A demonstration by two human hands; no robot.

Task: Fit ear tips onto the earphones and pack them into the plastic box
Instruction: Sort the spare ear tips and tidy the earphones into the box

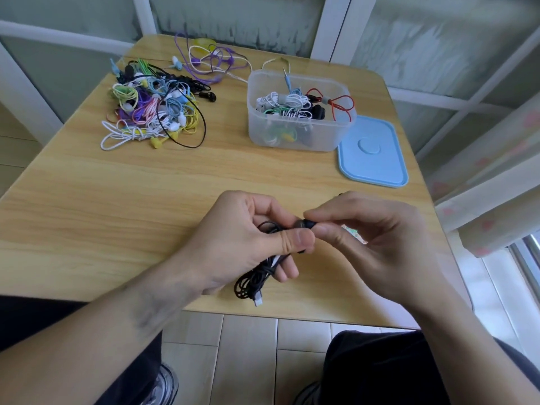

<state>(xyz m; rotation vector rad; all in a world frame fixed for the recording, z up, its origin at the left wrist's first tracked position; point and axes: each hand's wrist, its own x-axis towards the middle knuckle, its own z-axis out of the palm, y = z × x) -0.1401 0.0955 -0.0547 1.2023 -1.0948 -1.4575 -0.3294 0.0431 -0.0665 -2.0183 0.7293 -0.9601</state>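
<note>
At 6 o'clock, the left hand (248, 238) grips coiled black earphones (257, 276) while the right hand (359, 232) pinches a small black ear tip (306, 223) onto them. The clear plastic box (298, 112) at 1 o'clock holds some; a colourful tangled pile (152, 109) at 11 o'clock waits.

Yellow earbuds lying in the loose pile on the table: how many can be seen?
2 are plain: one yellow earbud at the pile's near edge, another yellow earbud near its far side. The tangled cables may hide more.
</note>
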